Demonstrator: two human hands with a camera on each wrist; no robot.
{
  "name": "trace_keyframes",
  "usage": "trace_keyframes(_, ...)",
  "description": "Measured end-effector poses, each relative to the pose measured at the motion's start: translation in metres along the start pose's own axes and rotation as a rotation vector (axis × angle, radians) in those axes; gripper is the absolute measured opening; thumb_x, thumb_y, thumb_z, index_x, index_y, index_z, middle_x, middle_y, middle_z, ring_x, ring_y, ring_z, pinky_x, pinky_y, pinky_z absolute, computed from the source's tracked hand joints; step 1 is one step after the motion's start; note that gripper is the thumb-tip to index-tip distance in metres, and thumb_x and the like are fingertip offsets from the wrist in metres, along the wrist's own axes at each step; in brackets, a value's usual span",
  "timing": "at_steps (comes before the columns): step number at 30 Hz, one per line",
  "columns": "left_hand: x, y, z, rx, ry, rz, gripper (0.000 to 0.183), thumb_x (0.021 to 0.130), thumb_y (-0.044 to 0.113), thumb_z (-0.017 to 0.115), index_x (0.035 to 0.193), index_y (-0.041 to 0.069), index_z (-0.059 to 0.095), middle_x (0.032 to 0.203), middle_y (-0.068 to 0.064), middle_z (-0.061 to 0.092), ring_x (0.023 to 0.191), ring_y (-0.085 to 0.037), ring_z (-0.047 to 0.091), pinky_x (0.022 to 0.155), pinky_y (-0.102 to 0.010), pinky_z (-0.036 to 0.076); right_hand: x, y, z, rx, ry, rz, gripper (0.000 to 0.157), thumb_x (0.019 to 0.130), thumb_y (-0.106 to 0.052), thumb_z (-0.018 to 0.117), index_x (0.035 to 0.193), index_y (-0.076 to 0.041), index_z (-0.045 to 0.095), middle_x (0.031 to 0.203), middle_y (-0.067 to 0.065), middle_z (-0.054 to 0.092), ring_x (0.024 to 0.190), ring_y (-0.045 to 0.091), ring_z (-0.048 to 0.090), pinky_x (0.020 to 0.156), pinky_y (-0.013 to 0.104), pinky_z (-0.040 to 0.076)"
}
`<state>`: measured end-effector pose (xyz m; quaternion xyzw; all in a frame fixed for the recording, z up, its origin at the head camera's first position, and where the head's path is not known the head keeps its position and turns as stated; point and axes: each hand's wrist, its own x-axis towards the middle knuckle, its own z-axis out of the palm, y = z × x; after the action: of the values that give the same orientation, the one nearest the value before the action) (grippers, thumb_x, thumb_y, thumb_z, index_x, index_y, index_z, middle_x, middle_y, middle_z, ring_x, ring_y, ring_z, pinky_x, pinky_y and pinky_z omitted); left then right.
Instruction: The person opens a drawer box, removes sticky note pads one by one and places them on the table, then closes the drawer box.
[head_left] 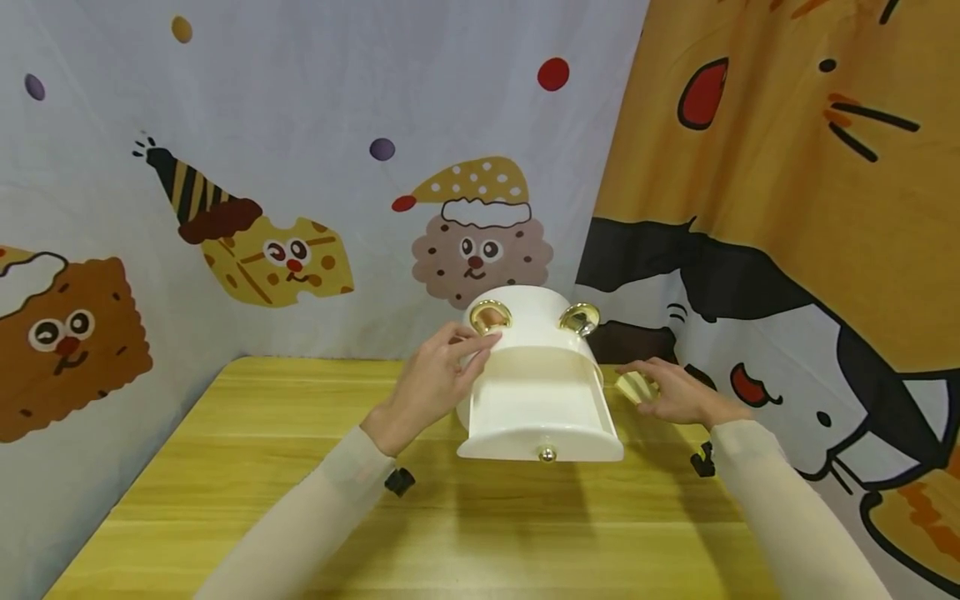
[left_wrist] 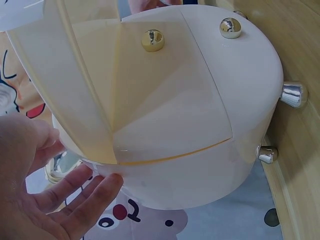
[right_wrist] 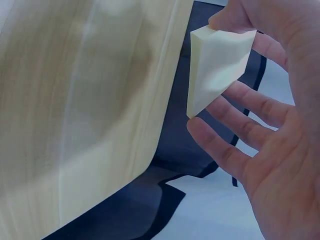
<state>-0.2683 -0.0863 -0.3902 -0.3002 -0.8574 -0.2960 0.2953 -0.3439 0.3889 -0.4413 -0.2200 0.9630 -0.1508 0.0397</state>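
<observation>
A white rounded box [head_left: 525,312] with gold ear-like rings stands on the table, its upper drawer [head_left: 542,400] pulled out toward me. My left hand [head_left: 442,371] is at the box's upper left, fingertips touching its side just below the left gold ring [head_left: 491,317]. In the left wrist view, the loosely extended fingers [left_wrist: 95,197] lie against the white side wall. To the right of the box, my right hand [head_left: 675,392] pinches a small pale yellow sticky note pad [right_wrist: 220,67] between thumb and fingertips, raised near the table's edge.
Wooden table [head_left: 300,475] reaches to a patterned cloth backdrop [head_left: 315,100] behind and at the right. Below the open drawer, the box front carries a gold knob [left_wrist: 152,40] on a closed panel. Gold feet [left_wrist: 294,95] hold it off the table.
</observation>
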Motion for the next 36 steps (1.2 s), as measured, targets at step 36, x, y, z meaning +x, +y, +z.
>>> trace_keyframes(36,0.0,-0.005,0.002,-0.018,0.018,0.025,0.032,0.115,0.018,0.077,0.147,0.016,0.083,0.125,-0.014,0.077,0.083,-0.017,0.073,0.066,-0.026,0.061,0.021,0.016,0.028,0.02,-0.07,0.031,0.07,0.084,-0.001,0.089,0.152,-0.008,0.075,0.154,0.021,0.071,0.144,0.051,0.062,0.118,0.078,0.054)
